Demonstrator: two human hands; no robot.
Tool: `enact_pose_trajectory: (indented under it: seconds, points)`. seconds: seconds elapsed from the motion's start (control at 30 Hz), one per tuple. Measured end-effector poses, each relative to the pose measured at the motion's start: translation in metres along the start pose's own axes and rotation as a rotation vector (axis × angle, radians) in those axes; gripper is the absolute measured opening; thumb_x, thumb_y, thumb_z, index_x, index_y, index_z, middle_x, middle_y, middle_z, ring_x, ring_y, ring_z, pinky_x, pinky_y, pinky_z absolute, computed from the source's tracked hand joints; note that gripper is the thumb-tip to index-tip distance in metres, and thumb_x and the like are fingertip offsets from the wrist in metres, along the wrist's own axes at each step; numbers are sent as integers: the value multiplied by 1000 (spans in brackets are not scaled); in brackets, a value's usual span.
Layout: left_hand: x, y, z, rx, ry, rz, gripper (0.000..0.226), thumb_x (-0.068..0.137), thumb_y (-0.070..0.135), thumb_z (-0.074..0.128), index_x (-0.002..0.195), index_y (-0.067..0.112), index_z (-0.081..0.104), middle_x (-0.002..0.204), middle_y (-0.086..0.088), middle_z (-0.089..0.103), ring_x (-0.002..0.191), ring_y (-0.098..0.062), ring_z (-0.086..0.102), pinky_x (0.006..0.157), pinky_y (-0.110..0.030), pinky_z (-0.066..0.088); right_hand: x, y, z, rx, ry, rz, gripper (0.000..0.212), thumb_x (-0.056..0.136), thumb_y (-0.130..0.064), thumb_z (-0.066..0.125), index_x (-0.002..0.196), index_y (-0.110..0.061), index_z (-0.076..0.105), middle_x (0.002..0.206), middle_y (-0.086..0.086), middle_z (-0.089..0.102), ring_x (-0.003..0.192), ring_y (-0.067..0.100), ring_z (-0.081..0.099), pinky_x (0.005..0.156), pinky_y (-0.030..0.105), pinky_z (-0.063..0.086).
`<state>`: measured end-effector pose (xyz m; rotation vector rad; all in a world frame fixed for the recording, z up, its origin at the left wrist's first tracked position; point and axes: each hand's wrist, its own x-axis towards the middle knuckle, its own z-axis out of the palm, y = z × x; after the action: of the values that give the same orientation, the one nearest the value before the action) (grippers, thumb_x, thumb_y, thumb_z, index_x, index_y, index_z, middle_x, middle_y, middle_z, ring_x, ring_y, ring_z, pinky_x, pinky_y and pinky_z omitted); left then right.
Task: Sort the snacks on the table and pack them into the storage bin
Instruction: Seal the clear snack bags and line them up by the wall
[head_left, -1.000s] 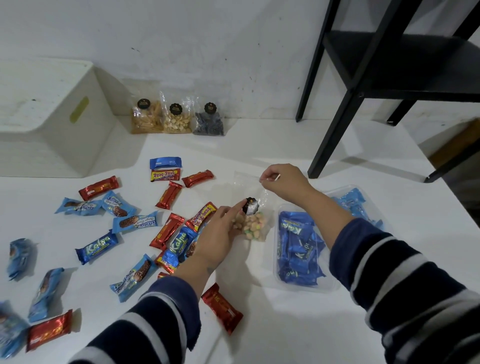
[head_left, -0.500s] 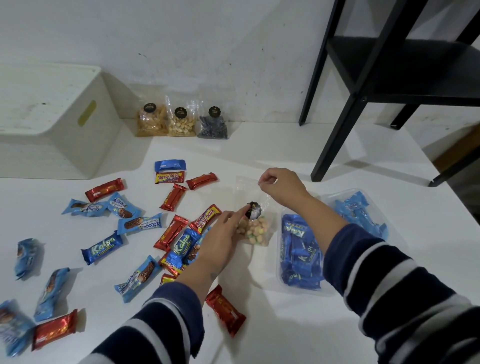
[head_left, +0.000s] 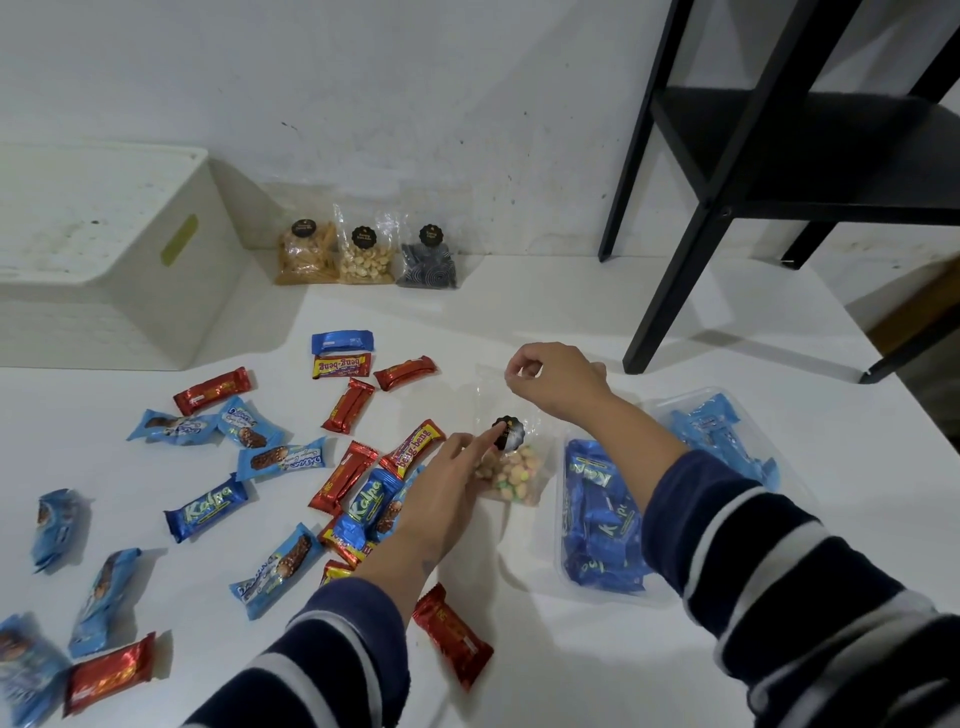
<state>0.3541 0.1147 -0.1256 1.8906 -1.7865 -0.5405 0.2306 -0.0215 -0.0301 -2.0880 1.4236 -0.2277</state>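
A clear bag of pastel candies (head_left: 514, 475) with a black round sticker lies mid-table. My right hand (head_left: 553, 379) pinches its top edge. My left hand (head_left: 444, 493) rests on the bag's lower left part, index finger touching the sticker. Two clear trays hold sorted bars: dark blue ones in the tray (head_left: 597, 519) under my right forearm, light blue ones in the tray (head_left: 727, 426) beyond it. Loose red, dark blue and light blue wrapped bars (head_left: 291, 457) lie scattered at left. The white storage bin (head_left: 104, 260) stands at the far left.
Three clear bags of snacks (head_left: 366, 254) lean on the back wall. A black shelf frame (head_left: 670, 291) stands on the table at the right, close behind the trays. One red bar (head_left: 452, 634) lies near the front edge between my arms.
Both hands stay on the candy bag with hardly any shift. The camera view has tipped slightly, so everything sits a little lower in the picture.
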Motion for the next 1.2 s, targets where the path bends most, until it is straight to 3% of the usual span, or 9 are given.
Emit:
enact_pose_trajectory:
  seconds: [0.47, 0.67, 0.8, 0.93, 1.03, 1.2]
  points:
    - [1, 2, -3, 0, -22, -19, 60, 96, 16, 49, 147, 38, 26, 131, 1, 45, 113, -17, 50, 86, -34, 49, 5, -13, 3, -6, 8, -9, 15, 81, -19, 51, 82, -30, 62, 81, -13, 56, 89, 16, 57, 92, 40, 35]
    - [1, 2, -3, 7, -25, -12, 62, 96, 13, 50, 147, 38, 26, 129, 1, 47, 111, -17, 51, 85, -35, 51, 5, -13, 8, -82, -34, 2, 16, 85, -19, 46, 90, -26, 60, 87, -13, 57, 92, 16, 57, 88, 37, 30]
    - [1, 1, -2, 8, -9, -1, 64, 94, 9, 51, 146, 39, 28, 126, 2, 48, 108, -17, 51, 81, -36, 52, 8, -15, 8, -93, -45, -29, 16, 86, -30, 52, 101, -29, 60, 86, -13, 56, 93, 13, 56, 91, 39, 31]
    - [0, 1, -1, 6, -3, 11, 62, 95, 11, 50, 146, 38, 28, 126, 2, 49, 109, -17, 51, 83, -35, 52, 10, -18, 12, -89, 63, -69, 18, 87, -21, 48, 88, -28, 65, 80, -15, 57, 91, 11, 59, 85, 36, 29]
    - [0, 1, -1, 11, 6, 17, 60, 96, 12, 50, 146, 38, 29, 127, 2, 49, 111, -17, 50, 84, -33, 51, 12, -19, 13, -128, 32, -51, 21, 88, -16, 46, 89, -28, 64, 82, -15, 57, 93, 13, 59, 88, 37, 28]
    - [0, 1, -1, 14, 15, 20, 59, 97, 14, 48, 146, 38, 27, 129, 3, 48, 112, -16, 50, 86, -30, 50, 11, -19, 15, -138, -18, -59, 16, 89, -27, 46, 99, -29, 59, 84, -13, 58, 93, 15, 60, 92, 38, 30]
